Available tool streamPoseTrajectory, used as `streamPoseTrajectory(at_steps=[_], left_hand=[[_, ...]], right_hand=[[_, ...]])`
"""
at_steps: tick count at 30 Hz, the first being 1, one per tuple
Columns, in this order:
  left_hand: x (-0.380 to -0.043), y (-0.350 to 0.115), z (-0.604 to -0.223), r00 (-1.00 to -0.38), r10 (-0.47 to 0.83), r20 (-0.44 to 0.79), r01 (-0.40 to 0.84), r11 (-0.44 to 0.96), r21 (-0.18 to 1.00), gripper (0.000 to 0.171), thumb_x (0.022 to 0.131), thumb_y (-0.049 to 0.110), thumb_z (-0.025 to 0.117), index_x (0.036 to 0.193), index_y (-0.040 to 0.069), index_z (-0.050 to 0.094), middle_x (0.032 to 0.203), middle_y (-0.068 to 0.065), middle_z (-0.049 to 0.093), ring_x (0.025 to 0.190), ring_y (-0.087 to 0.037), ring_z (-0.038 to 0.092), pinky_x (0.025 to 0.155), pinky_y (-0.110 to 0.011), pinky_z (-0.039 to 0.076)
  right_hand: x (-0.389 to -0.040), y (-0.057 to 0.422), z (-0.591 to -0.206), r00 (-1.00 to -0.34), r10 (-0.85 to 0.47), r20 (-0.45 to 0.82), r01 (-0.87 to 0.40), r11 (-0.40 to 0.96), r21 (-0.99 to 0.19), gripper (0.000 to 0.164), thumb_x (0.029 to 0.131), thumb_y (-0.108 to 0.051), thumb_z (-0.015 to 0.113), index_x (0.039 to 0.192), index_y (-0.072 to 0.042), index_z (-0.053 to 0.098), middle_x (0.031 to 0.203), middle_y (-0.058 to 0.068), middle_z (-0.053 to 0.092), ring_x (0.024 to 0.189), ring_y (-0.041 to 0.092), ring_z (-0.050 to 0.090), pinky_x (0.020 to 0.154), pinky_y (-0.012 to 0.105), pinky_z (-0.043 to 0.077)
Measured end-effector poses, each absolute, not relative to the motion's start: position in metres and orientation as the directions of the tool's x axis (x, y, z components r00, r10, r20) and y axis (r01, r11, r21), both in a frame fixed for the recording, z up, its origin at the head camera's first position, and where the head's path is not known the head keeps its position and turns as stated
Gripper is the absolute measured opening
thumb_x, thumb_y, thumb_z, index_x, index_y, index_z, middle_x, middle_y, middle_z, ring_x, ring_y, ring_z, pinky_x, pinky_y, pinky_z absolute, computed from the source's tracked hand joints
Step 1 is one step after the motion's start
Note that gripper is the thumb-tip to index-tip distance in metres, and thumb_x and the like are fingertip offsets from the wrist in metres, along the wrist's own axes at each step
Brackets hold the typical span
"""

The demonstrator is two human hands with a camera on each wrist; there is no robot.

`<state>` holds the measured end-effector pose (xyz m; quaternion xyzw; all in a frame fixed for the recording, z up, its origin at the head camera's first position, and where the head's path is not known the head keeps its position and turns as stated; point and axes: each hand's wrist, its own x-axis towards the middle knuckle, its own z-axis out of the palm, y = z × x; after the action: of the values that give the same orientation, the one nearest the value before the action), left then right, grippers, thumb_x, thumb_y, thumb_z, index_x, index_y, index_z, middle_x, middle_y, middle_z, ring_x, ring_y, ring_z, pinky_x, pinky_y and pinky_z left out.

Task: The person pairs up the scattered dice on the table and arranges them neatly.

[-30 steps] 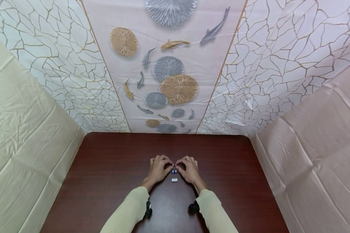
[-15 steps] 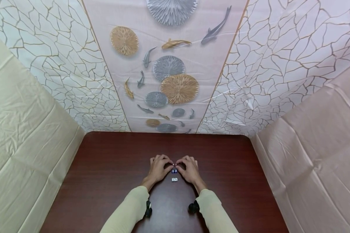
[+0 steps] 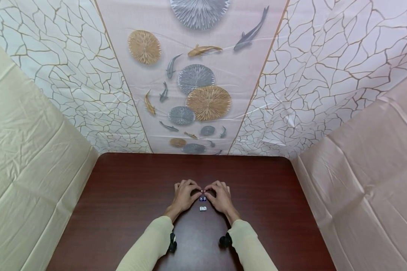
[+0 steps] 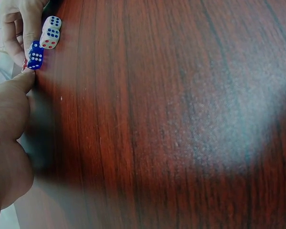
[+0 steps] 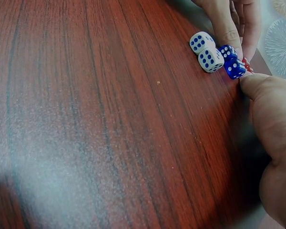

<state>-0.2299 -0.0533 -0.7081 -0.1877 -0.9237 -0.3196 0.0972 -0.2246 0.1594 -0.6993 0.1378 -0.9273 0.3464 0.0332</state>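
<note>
Two red dice (image 3: 203, 191) sit side by side between my hands in the head view. Thumb and forefinger of my left hand (image 3: 183, 197) pinch the left red die, while those of my right hand (image 3: 221, 197) pinch the right one. Just nearer to me, a pair of blue dice (image 3: 202, 198) stands close to both thumbs; whether the thumbs touch them I cannot tell. Nearer still lie two white dice (image 3: 202, 208), touching each other. In the right wrist view the red dice (image 5: 248, 66) are mostly hidden behind the blue dice (image 5: 235, 67) and the right thumb.
The dark red wooden table (image 3: 129, 195) extends around the hands and dice. Beyond its far edge hangs a patterned cloth (image 3: 203, 113) with fish and round shapes. Plain pale cloths flank the table at left (image 3: 27, 150) and right (image 3: 366, 158).
</note>
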Motion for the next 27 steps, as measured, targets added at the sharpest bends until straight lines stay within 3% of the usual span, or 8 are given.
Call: streamPoseTrajectory(at_steps=[8,27], left_hand=[[-0.229,-0.052,-0.700,-0.936,0.291,0.200,0.353,0.747,0.564,0.017,0.103,0.031,0.085,0.116,0.021,0.087,0.129,-0.004,0.076,0.120,-0.030,0.064,0.102,-0.057,0.039],[-0.231,-0.052,-0.707,-0.937,0.284,0.202,0.347,0.716,0.605,0.020,0.102,0.030,0.086,0.119,0.020,0.086,0.128,-0.005,0.076,0.120,-0.032,0.064,0.102,-0.060,0.037]], right_hand=[[-0.224,0.160,-0.697,-0.960,-0.235,0.149,-0.275,0.720,-0.638,0.013,0.104,-0.022,0.083,0.117,-0.020,0.084,0.117,0.004,0.072,0.118,0.029,0.060,0.101,0.051,0.038],[-0.225,0.161,-0.697,-0.964,-0.225,0.142,-0.262,0.713,-0.650,0.013,0.104,-0.022,0.083,0.116,-0.021,0.084,0.117,0.003,0.072,0.116,0.027,0.059,0.101,0.049,0.037]])
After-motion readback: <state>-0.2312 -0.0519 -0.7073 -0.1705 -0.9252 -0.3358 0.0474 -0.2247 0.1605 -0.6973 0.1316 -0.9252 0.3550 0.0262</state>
